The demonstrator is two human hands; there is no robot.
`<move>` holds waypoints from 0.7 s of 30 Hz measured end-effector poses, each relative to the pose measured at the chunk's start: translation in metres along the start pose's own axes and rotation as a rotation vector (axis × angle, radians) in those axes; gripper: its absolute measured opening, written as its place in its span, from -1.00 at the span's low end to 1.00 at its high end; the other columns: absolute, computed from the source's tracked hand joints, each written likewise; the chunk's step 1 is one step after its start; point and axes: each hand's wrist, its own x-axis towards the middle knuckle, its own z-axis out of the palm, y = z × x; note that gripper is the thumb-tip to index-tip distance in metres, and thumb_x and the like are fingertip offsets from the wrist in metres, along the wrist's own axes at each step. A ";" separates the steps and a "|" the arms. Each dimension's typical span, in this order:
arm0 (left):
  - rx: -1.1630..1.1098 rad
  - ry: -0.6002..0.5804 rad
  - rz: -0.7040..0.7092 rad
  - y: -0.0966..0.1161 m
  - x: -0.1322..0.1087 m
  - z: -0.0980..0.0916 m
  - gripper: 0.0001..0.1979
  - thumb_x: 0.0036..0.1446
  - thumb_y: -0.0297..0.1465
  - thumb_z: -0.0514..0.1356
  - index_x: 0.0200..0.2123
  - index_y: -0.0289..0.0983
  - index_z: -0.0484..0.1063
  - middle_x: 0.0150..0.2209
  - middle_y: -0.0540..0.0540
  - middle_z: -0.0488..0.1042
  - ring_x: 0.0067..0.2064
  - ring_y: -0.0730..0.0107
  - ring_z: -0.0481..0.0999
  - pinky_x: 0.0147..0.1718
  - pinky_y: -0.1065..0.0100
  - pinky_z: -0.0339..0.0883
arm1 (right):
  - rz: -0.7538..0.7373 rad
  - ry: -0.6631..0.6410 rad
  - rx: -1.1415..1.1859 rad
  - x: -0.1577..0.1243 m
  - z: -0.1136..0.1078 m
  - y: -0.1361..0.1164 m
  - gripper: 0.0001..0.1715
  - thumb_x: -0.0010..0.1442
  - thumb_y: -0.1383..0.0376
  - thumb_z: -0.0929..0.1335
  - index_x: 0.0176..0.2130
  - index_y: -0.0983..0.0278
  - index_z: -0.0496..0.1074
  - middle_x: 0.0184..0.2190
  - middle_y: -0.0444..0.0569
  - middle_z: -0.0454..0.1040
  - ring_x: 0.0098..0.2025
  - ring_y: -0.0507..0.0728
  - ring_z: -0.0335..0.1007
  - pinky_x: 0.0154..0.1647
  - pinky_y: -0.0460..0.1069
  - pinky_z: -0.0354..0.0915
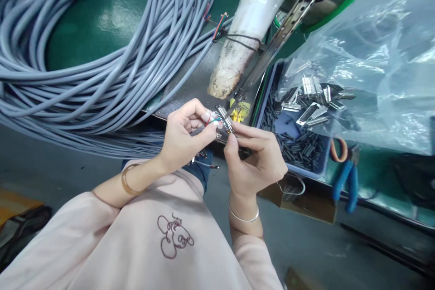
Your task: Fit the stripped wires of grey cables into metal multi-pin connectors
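L hand (185,137) clamped on thin wires (214,120) – R hand (256,158) pinching metal conn (224,118)

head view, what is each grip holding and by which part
Right grip: metal connector, by its lower end. Left grip: grey cable, near its coloured wires.

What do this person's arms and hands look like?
Loose pale pink sleeves cover the upper parts. A gold-toned bracelet is worn on the left, a thin silver-toned bangle on the right. The left hand and right hand are gloveless; white coverings, possibly tape, show on left fingertips.
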 end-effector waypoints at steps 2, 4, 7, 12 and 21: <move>-0.007 -0.005 -0.002 0.001 0.000 0.000 -0.71 -0.07 -0.45 0.41 -0.48 -0.27 0.29 -0.45 0.06 0.46 -0.53 0.66 0.38 -0.54 0.57 0.31 | 0.020 -0.004 0.004 0.000 0.000 -0.001 -0.83 0.20 0.43 0.46 -0.32 0.20 0.42 -0.25 -0.13 0.67 -0.24 0.08 0.65 -0.20 0.01 0.55; 0.000 -0.001 -0.001 0.001 -0.001 0.000 -0.71 -0.08 -0.43 0.42 -0.49 -0.27 0.31 -0.44 0.04 0.47 -0.51 0.65 0.40 -0.53 0.57 0.30 | 0.016 -0.001 -0.009 0.001 0.000 -0.002 -0.83 0.20 0.42 0.47 -0.32 0.20 0.43 -0.26 -0.14 0.67 -0.24 0.09 0.65 -0.20 0.02 0.55; 0.036 0.011 0.005 0.000 0.000 0.000 -0.73 -0.09 -0.44 0.41 -0.49 -0.27 0.33 -0.46 0.04 0.47 -0.51 0.65 0.39 -0.53 0.57 0.28 | 0.001 0.005 -0.031 0.002 0.000 -0.002 -0.84 0.20 0.42 0.47 -0.33 0.20 0.44 -0.27 -0.14 0.67 -0.24 0.08 0.65 -0.19 0.03 0.54; 0.071 0.012 0.026 -0.001 0.002 0.001 -0.78 -0.08 -0.47 0.35 -0.52 -0.27 0.31 -0.47 0.03 0.48 -0.50 0.64 0.38 -0.53 0.57 0.28 | -0.014 0.013 -0.035 0.004 0.003 0.001 -0.83 0.19 0.43 0.49 -0.32 0.20 0.47 -0.28 -0.16 0.66 -0.24 0.06 0.64 -0.18 0.01 0.54; 0.108 0.027 0.064 0.003 0.004 0.002 -0.78 -0.07 -0.46 0.36 -0.50 -0.27 0.33 -0.43 0.01 0.52 -0.51 0.63 0.37 -0.56 0.56 0.24 | -0.045 0.037 -0.067 0.007 0.004 -0.001 -0.82 0.17 0.44 0.50 -0.30 0.18 0.50 -0.26 -0.15 0.66 -0.25 0.05 0.62 -0.19 -0.02 0.53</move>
